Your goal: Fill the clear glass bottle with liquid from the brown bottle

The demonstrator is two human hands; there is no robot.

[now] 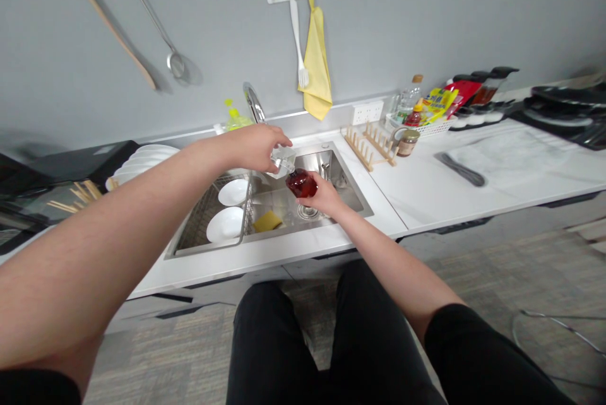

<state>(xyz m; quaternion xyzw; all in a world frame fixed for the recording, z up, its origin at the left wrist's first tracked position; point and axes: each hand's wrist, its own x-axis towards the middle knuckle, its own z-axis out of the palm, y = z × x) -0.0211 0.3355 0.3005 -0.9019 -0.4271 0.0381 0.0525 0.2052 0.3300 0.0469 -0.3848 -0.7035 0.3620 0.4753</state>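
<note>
My left hand [261,146] is closed on a clear container [283,159], held tilted over the sink [341,162]. Its narrow end meets or nearly meets the neck of a bottle of dark red liquid [301,184]. My right hand [326,195] wraps around that bottle from the right, holding it tilted toward the clear container. I cannot tell whether liquid runs between the two. Below them in the basin are a drain [307,211] and a yellow sponge [267,221]. White bowls [225,224] sit in the wire basket at the left side of the sink.
A faucet [254,102] rises behind my left hand. A wooden rack [372,146] and a small jar [408,142] stand right of the sink. Farther right is a basket [438,127] of bottles and packets. A yellow cloth [317,61] hangs on the wall. Stacked plates [151,156] are at left.
</note>
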